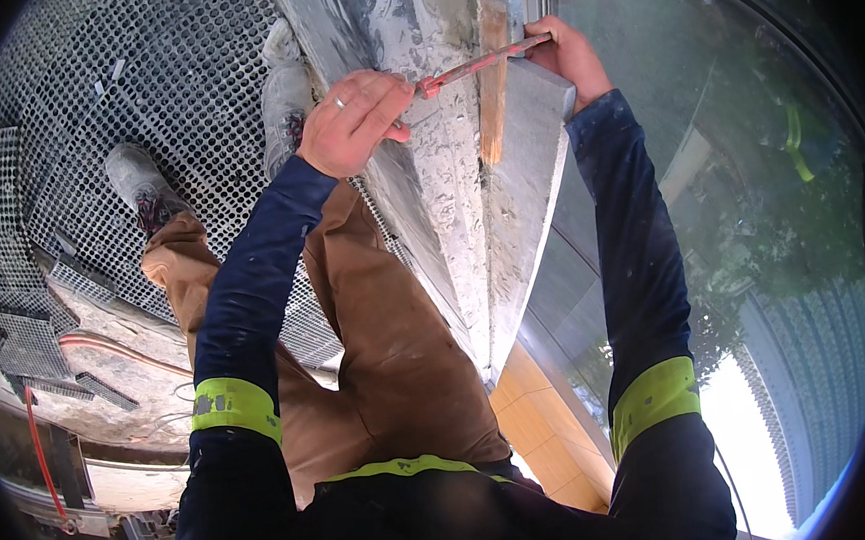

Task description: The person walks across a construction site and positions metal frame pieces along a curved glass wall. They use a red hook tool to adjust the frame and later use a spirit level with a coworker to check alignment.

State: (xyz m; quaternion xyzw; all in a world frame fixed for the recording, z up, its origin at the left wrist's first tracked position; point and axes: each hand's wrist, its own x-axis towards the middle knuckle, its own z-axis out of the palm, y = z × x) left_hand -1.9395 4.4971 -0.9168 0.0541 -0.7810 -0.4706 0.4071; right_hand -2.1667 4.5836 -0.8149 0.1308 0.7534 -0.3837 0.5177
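Head view: pinches the slim, red-marked metal bar [478, 64] in the right hand [576, 62], bends the left hand [355, 123] beside its opposite end (cannot tell whether gripping), and might, tugging unevenly, dislodge the flat brown wooden strip [493, 115] between them.

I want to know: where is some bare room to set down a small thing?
The ledge is bare below the wooden strip, beside the brown trousers. The mesh floor is free between left boot and right boot. Crowded: the upper ledge, where the red bar runs between left hand and right hand across the strip.
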